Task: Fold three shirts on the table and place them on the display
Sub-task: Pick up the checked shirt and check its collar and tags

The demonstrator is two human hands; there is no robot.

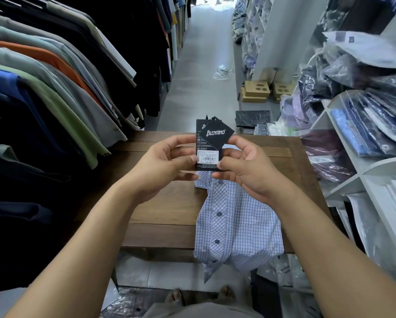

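A light blue checked shirt (236,223) with dark buttons lies partly folded on the wooden table (169,203), its lower end hanging over the near edge. Above its collar end, both hands hold up the shirt's black hang tags (212,143), one printed "Blentino", one with a price label. My left hand (167,161) pinches the tags' left edge with thumb and fingers. My right hand (245,166) pinches their right edge. Only this one shirt shows on the table.
A rack of hanging shirts (54,88) crowds the left side against the table. White shelves (364,157) with bagged shirts line the right. Cardboard boxes (256,91) and a plastic bag (222,72) lie on the aisle floor beyond. My bare feet (176,297) stand on plastic below.
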